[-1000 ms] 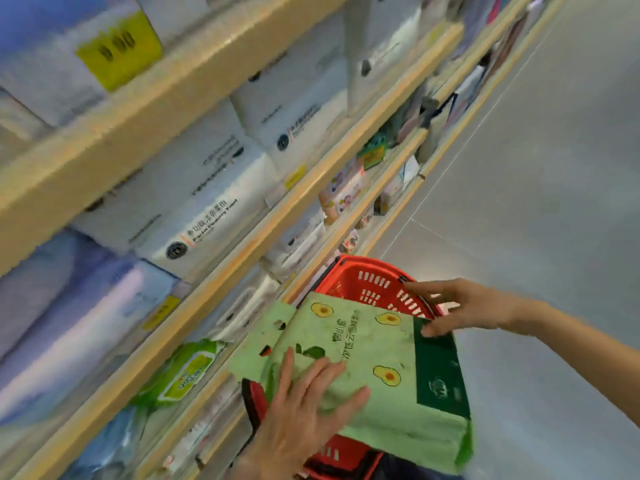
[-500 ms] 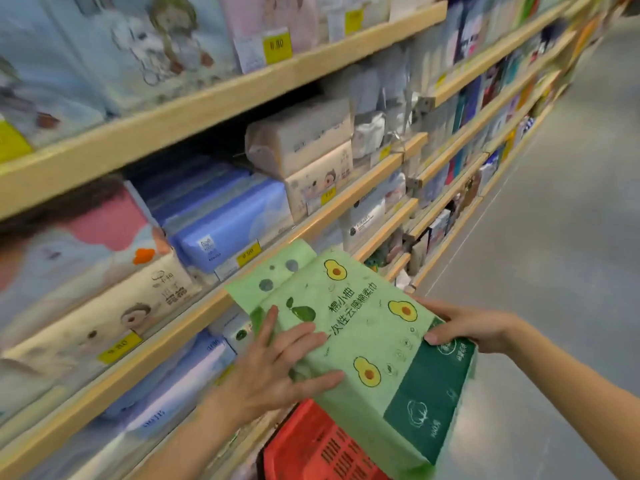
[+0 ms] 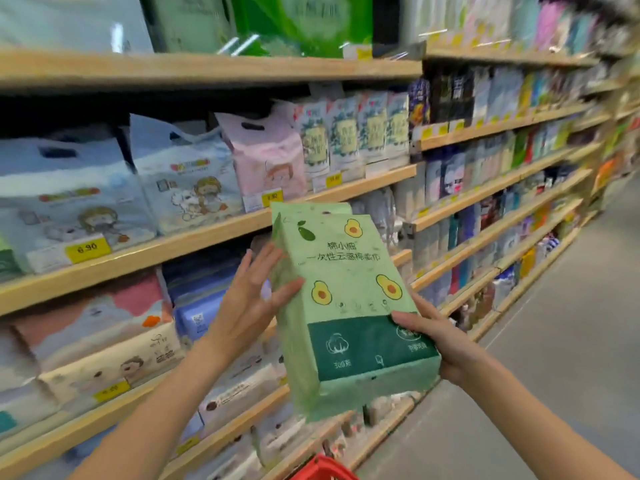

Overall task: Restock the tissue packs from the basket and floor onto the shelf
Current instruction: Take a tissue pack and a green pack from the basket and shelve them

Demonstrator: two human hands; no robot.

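A light green tissue pack (image 3: 349, 299) printed with avocados and a dark green lower band stands upright in the air in front of the wooden shelves (image 3: 214, 230). My left hand (image 3: 249, 299) presses its left side with straight, spread fingers. My right hand (image 3: 436, 334) grips the pack's lower right edge, thumb on the dark band. Only the rim of the red basket (image 3: 322, 467) shows at the bottom edge.
Shelves on the left hold blue, pink and cream tissue packs with yellow price tags (image 3: 88, 249). Green packs (image 3: 298, 22) sit on the top shelf. The grey aisle floor (image 3: 554, 341) runs along the right.
The pack has risen from over the basket and turned upright in front of the shelves. My view has lifted from the floor to the upper shelves; the basket has dropped nearly out of view.
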